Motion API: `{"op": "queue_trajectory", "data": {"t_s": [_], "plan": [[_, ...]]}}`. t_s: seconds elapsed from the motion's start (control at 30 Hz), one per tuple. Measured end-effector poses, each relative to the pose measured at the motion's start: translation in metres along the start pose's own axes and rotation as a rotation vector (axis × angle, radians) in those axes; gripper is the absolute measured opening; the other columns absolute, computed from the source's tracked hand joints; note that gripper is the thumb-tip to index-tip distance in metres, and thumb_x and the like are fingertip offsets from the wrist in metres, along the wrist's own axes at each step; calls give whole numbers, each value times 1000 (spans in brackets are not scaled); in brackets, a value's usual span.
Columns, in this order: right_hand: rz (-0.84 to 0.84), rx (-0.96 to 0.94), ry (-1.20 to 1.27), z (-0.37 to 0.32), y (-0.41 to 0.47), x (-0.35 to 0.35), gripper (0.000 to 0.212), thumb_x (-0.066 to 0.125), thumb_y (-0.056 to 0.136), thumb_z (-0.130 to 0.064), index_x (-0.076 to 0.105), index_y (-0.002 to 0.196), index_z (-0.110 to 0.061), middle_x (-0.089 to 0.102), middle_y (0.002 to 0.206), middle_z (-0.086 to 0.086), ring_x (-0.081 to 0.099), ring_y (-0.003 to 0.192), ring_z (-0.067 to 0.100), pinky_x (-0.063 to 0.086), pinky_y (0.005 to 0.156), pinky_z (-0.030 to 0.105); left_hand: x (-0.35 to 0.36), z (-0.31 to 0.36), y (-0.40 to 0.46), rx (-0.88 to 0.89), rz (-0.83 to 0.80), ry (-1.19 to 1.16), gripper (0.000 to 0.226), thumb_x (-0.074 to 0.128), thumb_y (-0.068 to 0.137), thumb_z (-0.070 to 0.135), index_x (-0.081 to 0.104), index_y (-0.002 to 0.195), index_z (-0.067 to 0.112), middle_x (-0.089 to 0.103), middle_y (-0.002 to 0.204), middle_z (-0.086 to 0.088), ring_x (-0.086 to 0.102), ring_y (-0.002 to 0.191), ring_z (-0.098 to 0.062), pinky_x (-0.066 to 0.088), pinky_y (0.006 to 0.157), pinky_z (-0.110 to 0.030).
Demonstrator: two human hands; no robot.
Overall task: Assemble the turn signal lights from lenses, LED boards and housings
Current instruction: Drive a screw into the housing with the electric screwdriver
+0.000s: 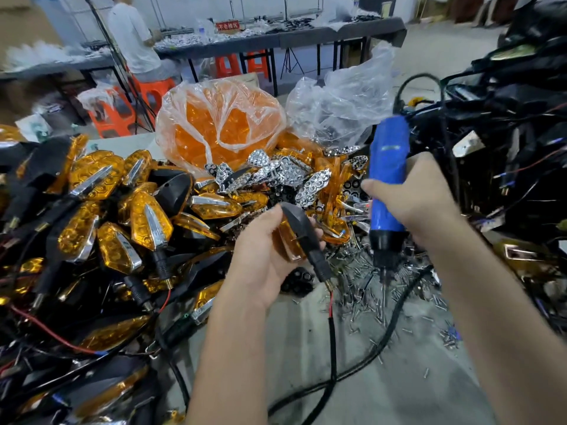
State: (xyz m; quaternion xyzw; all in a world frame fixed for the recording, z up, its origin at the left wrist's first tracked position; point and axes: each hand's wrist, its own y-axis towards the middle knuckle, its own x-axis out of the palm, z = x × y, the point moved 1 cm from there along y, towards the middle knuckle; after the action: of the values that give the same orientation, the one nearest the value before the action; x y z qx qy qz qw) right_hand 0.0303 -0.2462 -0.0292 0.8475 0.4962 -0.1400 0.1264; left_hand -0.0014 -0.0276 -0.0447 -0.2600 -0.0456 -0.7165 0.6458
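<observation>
A heap of finished turn signal lights with amber faceted lenses, chrome trim and black stalks (92,216) fills the left side of the grey counter (306,378), their red and black wires trailing toward the near edge. Behind the heap, near the middle, stands a clear plastic bag stuffed with loose orange lenses (219,124), and just in front of it lies a cluster of chrome honeycomb reflector pieces (282,173).

The left hand (260,259) is curled around a partly built turn signal light with a black plastic housing and an amber lens (296,231), thumb on top and fingers underneath; it is lifted above the counter, stalk pointing down toward the viewer, with a red and a black wire hanging from the stalk end.

To the right, the right hand (423,197) grips a blue electric screwdriver with a black nose (387,191), held nearly upright with its bit pointing down over a scatter of small silver screws (377,296) (whether the bit touches them cannot be told). Its black cable runs across the counter toward the near edge. Behind it sits a crumpled clear plastic bag (343,99), and a tangled pile of black housings with wires (506,133) rises along the far right
</observation>
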Motion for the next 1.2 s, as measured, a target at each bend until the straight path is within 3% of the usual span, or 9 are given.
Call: {"op": "queue_trajectory", "data": {"t_s": [0.1,0.17,0.27,0.43,0.6,0.67,0.87,1.03,1.2], "plan": [[91,-122,-393,5,-10,10,54,88,76,-36,49,105,-12,60,92,3,59,75,25,43,63,36,-1,-1,2,36,27,41,35,50,108,34,62,119,3,75,91,-14,74,79,-27,62,68,-39],[85,-136,-472,8,-14,14,49,86,74,-36,53,102,-14,65,92,6,62,76,29,52,68,40,-1,-1,2,39,65,62,42,66,95,47,64,110,7,72,81,-7,71,70,-23,60,63,-36],[20,-92,-511,9,-14,15,49,85,79,-32,52,108,-12,62,100,8,54,78,27,40,64,36,1,-2,2,31,93,32,64,78,74,57,60,111,7,63,80,-6,66,62,-21,57,55,-31],[64,-320,-549,-24,-26,19,59,78,89,-49,53,127,-11,58,122,10,58,105,27,47,90,38,2,-3,4,98,41,14,61,44,99,70,51,103,10,55,68,-5,53,48,-20,36,36,-23],[-649,-230,-211,-44,-59,46,74,54,86,-79,68,100,-8,70,71,3,62,54,9,46,49,25,2,-6,2,189,-7,103,92,28,87,89,54,108,3,66,71,-13,63,55,-26,47,46,-30],[-669,-320,-194,-41,-64,54,64,63,85,-73,68,91,-9,71,72,7,63,49,10,44,44,24,1,-7,1,148,43,82,89,31,79,92,55,109,12,73,75,-6,73,67,-23,56,57,-36],[-447,-332,119,-39,-53,57,61,69,84,-66,63,84,-5,55,59,7,60,45,16,38,42,25,-3,2,-10,130,6,177,69,38,98,77,45,132,16,71,83,-10,63,61,-21,51,52,-30],[-332,-83,550,-55,-42,71,37,67,99,-47,70,87,-13,69,71,5,53,45,13,37,38,20,-51,41,-43,166,48,506,21,52,109,27,60,103,9,63,72,-4,40,43,-10,30,40,-20],[-590,96,630,-99,-51,125,29,71,99,-39,69,106,-11,74,78,4,60,50,14,43,41,20,-107,108,-93,355,347,759,37,56,106,23,68,72,21,58,59,3,35,41,-8,28,38,-17]]}}
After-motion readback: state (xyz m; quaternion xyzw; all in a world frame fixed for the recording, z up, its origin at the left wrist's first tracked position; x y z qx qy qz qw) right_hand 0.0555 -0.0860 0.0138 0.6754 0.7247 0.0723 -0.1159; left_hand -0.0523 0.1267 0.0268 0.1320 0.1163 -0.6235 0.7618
